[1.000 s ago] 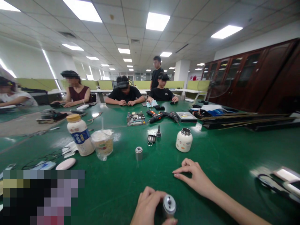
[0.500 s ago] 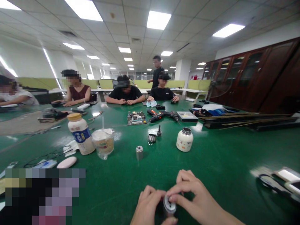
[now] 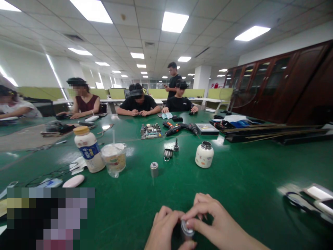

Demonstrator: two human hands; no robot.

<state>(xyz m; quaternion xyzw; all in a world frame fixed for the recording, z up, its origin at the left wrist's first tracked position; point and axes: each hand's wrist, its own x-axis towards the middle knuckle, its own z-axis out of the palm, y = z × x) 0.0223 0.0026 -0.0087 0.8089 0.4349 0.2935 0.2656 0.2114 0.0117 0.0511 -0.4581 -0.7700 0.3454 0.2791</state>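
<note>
Near the bottom edge, my left hand [image 3: 164, 227] is closed around a small silver metal cylinder [image 3: 186, 233], which stands upright on the green table. Its thumb and index finger sit on opposite sides of it. My right hand [image 3: 208, 217] comes in from the right, with thumb and index finger pinched together on the cylinder's top face. Whatever lies between those fingertips is hidden. A similar metal cylinder [image 3: 154, 169] stands upright on its own, farther up the table. Beyond it are a small metal cup-shaped part with a ring [image 3: 168, 153] and a dark pointed bit [image 3: 176, 146].
A white flask [image 3: 204, 155] stands lidless ahead on the right. To the left are a yellow-capped bottle [image 3: 88, 149] and a plastic cup with straw [image 3: 113, 159]. Farther back lie a circuit board [image 3: 151, 131] and power drills [image 3: 182, 128]. Several people sit or stand beyond.
My right thumb has moved further over the cylinder's top, covering more of it. My left hand keeps its hold. The standing person at the back has raised a forearm.
</note>
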